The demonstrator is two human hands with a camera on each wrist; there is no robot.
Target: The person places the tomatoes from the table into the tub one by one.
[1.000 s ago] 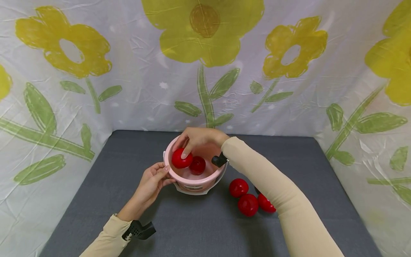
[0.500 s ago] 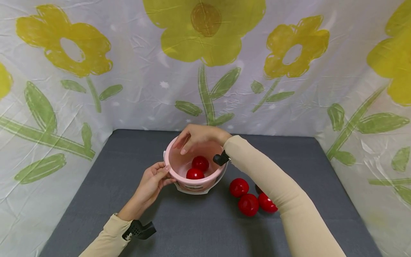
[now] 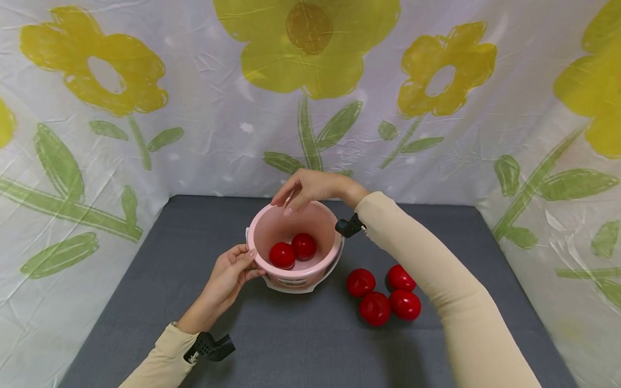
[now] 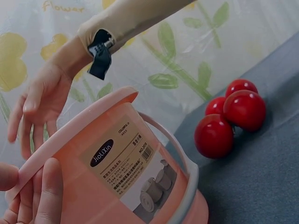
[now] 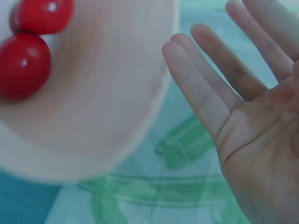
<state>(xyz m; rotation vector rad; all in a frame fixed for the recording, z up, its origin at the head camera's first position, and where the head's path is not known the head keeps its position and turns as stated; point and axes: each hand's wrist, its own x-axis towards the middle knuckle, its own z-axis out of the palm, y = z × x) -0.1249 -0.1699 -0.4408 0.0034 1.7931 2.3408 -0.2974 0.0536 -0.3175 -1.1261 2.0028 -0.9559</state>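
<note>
A pink plastic bucket (image 3: 320,268) stands near the middle of the table. Two glossy red tomatoes (image 3: 282,255) lie side by side on its floor. My left hand (image 3: 232,274) pinches the bucket's left rim, thumb on one side and fingers on the other, as the left wrist view also shows. Above the far rim hovers my right hand (image 3: 314,188), holding nothing; its fingers are extended and apart in the right wrist view. Several more red tomatoes (image 3: 375,309) are clustered on the table to the right of the bucket, near my right forearm.
A pale handle (image 4: 188,179) hangs down the bucket's outside, beside a printed label (image 4: 126,163). The dark grey tablecloth (image 3: 301,345) covers the table. A white curtain (image 3: 208,140) with yellow flowers surrounds the back and sides.
My right hand has let go of a tomato inside the bucket and risen up and back over the rim. The released tomato rolled and settled beside the other. My left hand stays put.
</note>
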